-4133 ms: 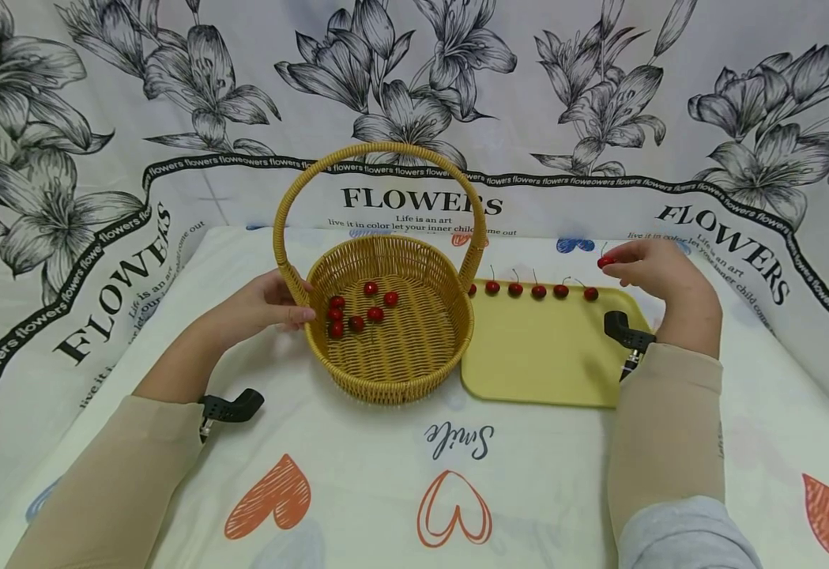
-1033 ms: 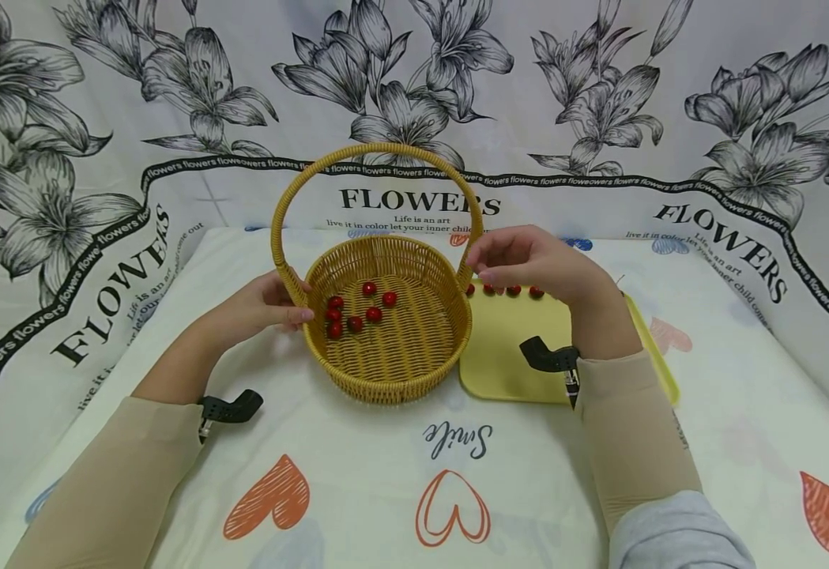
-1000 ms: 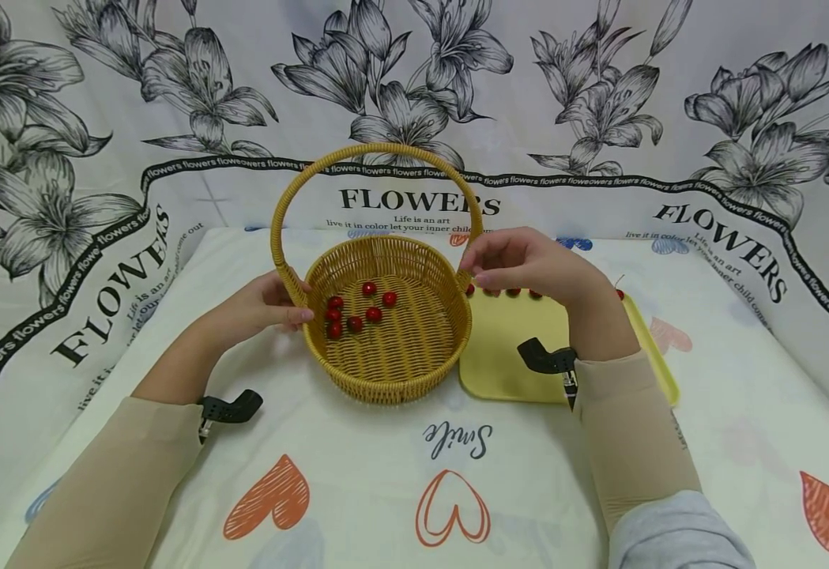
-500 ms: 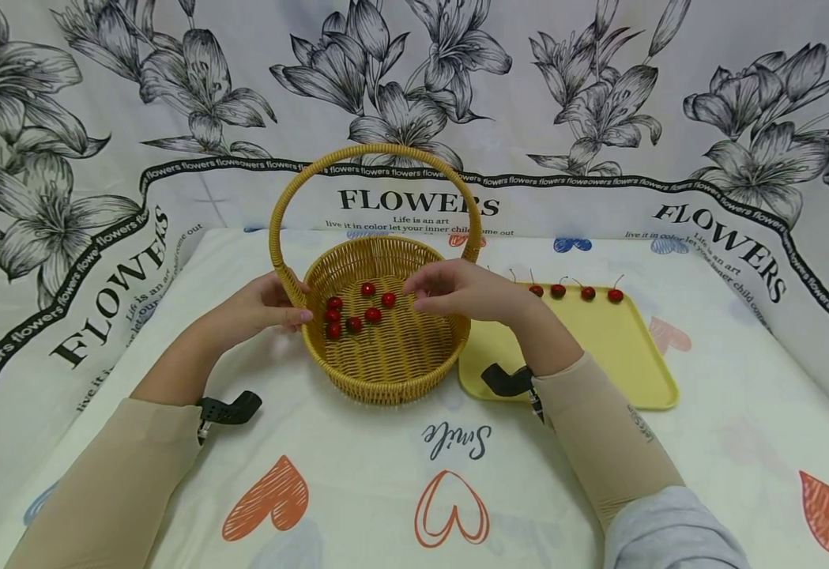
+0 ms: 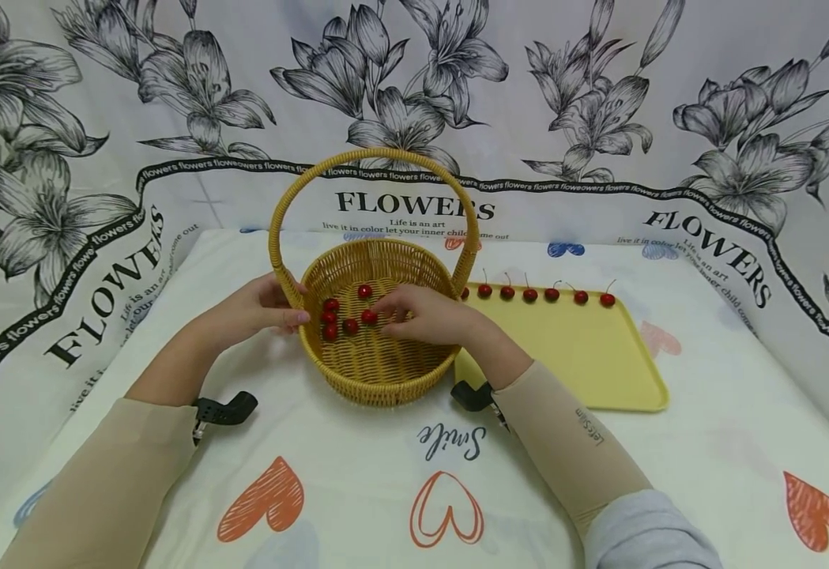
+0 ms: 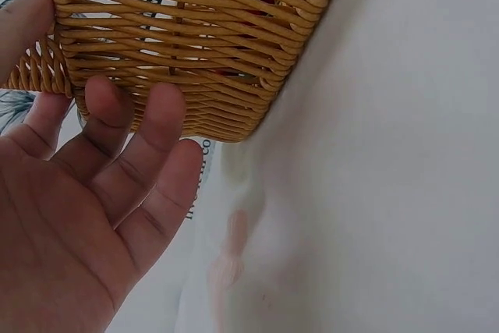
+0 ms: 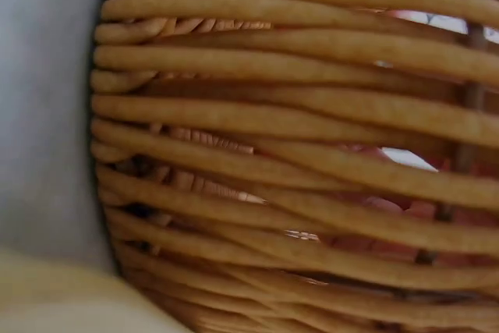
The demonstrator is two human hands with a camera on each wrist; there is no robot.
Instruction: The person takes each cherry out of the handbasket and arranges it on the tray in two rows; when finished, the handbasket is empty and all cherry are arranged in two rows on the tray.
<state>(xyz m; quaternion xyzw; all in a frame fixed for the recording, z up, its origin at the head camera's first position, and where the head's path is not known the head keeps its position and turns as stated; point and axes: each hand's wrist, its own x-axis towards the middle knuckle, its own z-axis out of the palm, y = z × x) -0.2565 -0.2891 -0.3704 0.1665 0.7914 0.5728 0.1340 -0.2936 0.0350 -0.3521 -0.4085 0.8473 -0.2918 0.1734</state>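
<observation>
A yellow wicker basket [image 5: 378, 391] with a tall arched handle stands on the cloth, several red cherries [image 5: 350, 326] on its woven floor. My left hand [image 5: 246, 312] grips its left rim at the handle's foot, thumb inside; the left wrist view shows fingers [image 6: 160, 115] under the wall outside. My right hand [image 5: 424, 316] reaches into the basket from the right. Its thumb and forefinger stand apart, right by one cherry [image 5: 369, 317]; another, just behind, is covered by the hand. In the right wrist view the basket wall [image 7: 273, 107] hides most of the hand.
To the right of the basket lies a pale yellow tray [image 5: 563, 363], partly behind the basket's edge. Several stemmed cherries [image 5: 530, 295] line its far edge. White printed cloth [image 5: 357, 490] covers the table, and a flowered curtain [image 5: 585, 95] hangs behind.
The cherry my right hand held earlier now sits at the right end of the tray's row. That hand has swung left and down into the basket. The left hand keeps its grip.
</observation>
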